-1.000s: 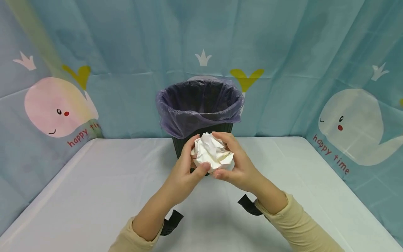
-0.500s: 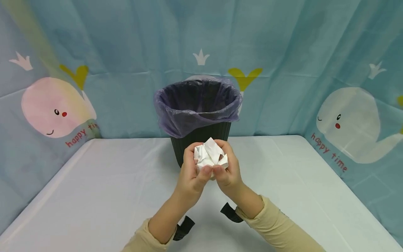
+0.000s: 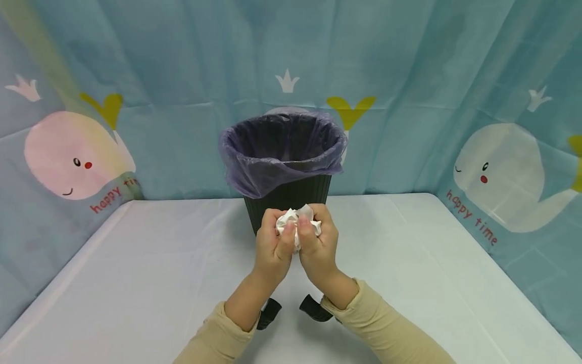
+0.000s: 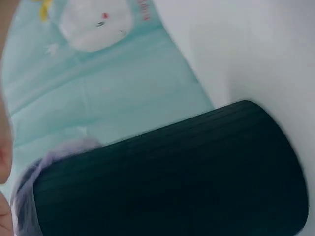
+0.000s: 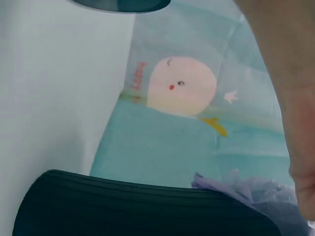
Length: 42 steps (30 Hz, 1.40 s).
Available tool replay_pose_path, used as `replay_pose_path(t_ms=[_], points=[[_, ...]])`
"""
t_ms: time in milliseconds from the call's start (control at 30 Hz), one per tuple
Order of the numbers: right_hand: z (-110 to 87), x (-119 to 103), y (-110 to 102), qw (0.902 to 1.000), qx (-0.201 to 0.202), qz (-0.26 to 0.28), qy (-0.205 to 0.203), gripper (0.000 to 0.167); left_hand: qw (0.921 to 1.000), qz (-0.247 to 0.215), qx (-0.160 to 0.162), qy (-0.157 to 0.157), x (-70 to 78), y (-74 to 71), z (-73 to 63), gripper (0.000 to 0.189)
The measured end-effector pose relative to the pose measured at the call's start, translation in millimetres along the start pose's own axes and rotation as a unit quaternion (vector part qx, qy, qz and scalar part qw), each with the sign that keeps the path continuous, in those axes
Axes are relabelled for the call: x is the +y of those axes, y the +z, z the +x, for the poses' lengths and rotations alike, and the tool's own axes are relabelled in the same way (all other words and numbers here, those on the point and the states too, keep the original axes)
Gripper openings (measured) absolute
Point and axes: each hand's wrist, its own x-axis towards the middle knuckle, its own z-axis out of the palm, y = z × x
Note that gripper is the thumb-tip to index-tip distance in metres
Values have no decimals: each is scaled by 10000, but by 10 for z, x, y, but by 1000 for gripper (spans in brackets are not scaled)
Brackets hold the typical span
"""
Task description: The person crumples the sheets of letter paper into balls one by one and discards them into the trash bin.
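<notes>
In the head view a crumpled ball of white paper (image 3: 289, 220) is squeezed between both hands, in front of the trash bin. The left hand (image 3: 273, 247) grips it from the left and the right hand (image 3: 320, 245) from the right, both thumbs pressing on the near side. Much of the paper is covered by the fingers. Behind them stands a dark ribbed trash bin (image 3: 305, 191), lined with a purple plastic bag (image 3: 259, 177) folded over its rim. Only edges of the hands show in the wrist views, where the paper can hardly be made out.
A white-covered table (image 3: 159, 273) spreads out around the bin. Light-blue curtains (image 3: 182, 76) printed with whales hang behind it and along both sides. Black straps (image 3: 316, 309) show below the wrists, by the beige sleeves (image 3: 373, 318).
The hands have closed in on each other, and the paper has been squashed from a wider, looser wad into a smaller ball. Both forearms have drawn nearer together.
</notes>
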Motion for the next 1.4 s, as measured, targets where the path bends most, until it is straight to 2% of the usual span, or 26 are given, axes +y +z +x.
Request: replay_pose_path(t_ms=[67,133,233,300,367,433,500,567,633,700,767,800,867,933,1000,1067,1133,1167,1267,1333,1400], points=[[42,9,-18,9997,-13,-107,218,23,9994,247,-190,178,-39,-18,56,27],[94,2,-60,9987,-91,-387,326,37,9962,715,-501,21,-19,-56,117,39],[173,-27,-158,9945,-255,-989,228,62,9834,1409,-911,-691,101,-120,193,64],[205,-53,-220,9888,-361,-1450,61,71,9728,1480,-1191,-1325,204,-162,215,72],[211,-81,-273,9835,-690,-1674,-50,75,9690,1010,-1337,-1816,275,-186,211,75],[185,-112,-320,9812,-1268,-1458,2,74,9661,396,-1472,-2084,302,-212,182,77],[158,-146,-378,9749,-1958,-1052,159,73,9643,34,-1608,-2104,301,-246,146,82],[146,-176,-450,9652,-2484,-584,568,77,9638,-199,-1704,-2042,295,-286,117,87],[170,-188,-517,9561,-2764,-449,859,84,9633,-361,-1755,-1998,283,-328,91,89],[211,-193,-571,9500,-2944,-581,857,90,9589,-685,-1785,-2097,284,-363,79,89],[259,-190,-605,9452,-3107,-734,690,90,9502,-1207,-1764,-2267,282,-392,73,86],[278,-190,-617,9429,-3183,-807,559,87,9434,-1510,-1720,-2398,280,-405,71,85],[305,-202,-630,9393,-3296,-860,405,82,9268,-2091,-1615,-2671,279,-424,75,83],[320,-223,-635,9338,-3458,-747,536,80,9082,-2527,-1542,-2958,276,-436,80,83],[328,-245,-635,9277,-3618,-637,668,81,8944,-2757,-1508,-3184,273,-436,87,86],[341,-270,-629,9228,-3732,-541,792,82,8881,-2800,-1552,-3299,275,-429,94,91],[347,-280,-616,9244,-3707,-478,755,80,8876,-2743,-1669,-3303,275,-416,96,95],[347,-281,-604,9287,-3613,-456,694,79,8903,-2660,-1713,-3276,275,-405,97,96],[327,-270,-559,9459,-3191,-229,547,76,9065,-2212,-1913,-3045,268,-373,79,97],[300,-250,-520,9522,-3004,144,535,72,9234,-1718,-2053,-2752,266,-346,54,92],[277,-231,-483,9549,-2891,432,525,70,9419,-1193,-2059,-2371,264,-317,24,86]])
